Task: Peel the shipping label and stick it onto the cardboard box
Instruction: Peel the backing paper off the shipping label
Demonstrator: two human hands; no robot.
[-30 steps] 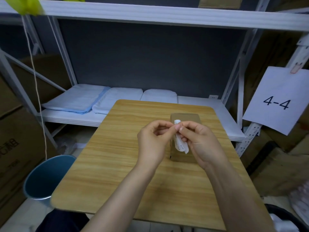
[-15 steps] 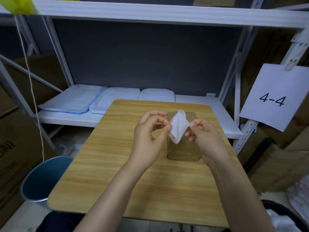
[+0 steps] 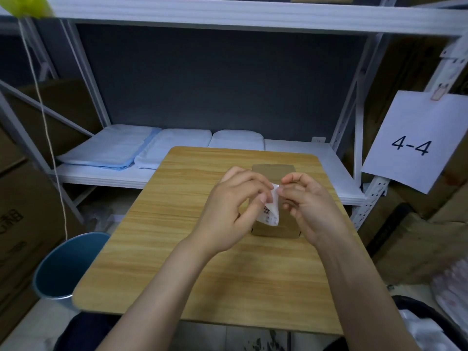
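Note:
A small brown cardboard box (image 3: pixel 274 171) lies flat on the wooden table (image 3: pixel 177 249), mostly hidden behind my hands. Just above it I hold a small white shipping label (image 3: pixel 271 215) with printed marks, curled and hanging down. My left hand (image 3: pixel 233 211) pinches the label's upper edge with thumb and forefinger. My right hand (image 3: pixel 309 206) pinches the same top corner from the other side, fingertips almost touching the left ones. Whether the label and its backing are apart here is hidden by the fingers.
A blue bin (image 3: pixel 63 269) stands on the floor left of the table. Behind it a white metal shelf (image 3: pixel 106 176) carries folded white and blue pads (image 3: pixel 121 148). A "4-4" paper sign (image 3: pixel 412 143) hangs at right; cardboard cartons (image 3: pixel 22 224) stand at left.
Half a second ago the label was spread open between my hands above the box. Both hands have since come together and the label now hangs curled below my fingertips.

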